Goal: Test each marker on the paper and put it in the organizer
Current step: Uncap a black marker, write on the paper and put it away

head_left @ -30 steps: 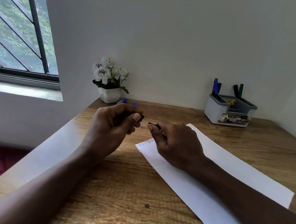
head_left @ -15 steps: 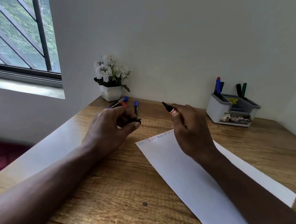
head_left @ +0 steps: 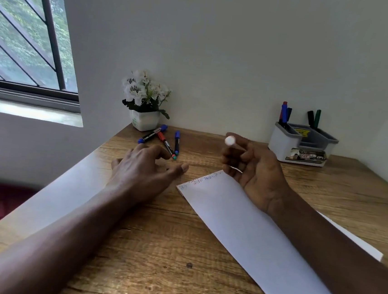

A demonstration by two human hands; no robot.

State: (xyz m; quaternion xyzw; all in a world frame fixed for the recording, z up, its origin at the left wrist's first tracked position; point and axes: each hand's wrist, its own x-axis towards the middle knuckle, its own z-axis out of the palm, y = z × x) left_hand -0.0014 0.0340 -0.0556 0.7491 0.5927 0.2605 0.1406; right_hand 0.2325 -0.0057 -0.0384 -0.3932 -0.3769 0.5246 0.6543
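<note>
My right hand (head_left: 255,174) is closed around a marker (head_left: 230,141), palm turned left, with the marker's white round end facing me above the paper's far corner. The white paper (head_left: 257,243) lies slanted on the wooden desk, with small scribbles along its far edge. My left hand (head_left: 146,166) rests flat on the desk left of the paper, fingers spread, holding nothing. Just beyond its fingertips lie three markers: a blue-capped black one (head_left: 150,137), a red one (head_left: 165,143) and a blue one (head_left: 177,143). The white and grey organizer (head_left: 281,143) stands at the back right with several markers upright in it.
A white pot of white flowers (head_left: 144,119) sits in the desk's back left corner against the wall. The desk's left edge (head_left: 65,196) runs diagonally beside my left forearm. A barred window (head_left: 27,43) is at the upper left.
My right hand turned the marker so that its white end points at me and moved slightly right. My left hand opened and dropped flat onto the desk near the three markers.
</note>
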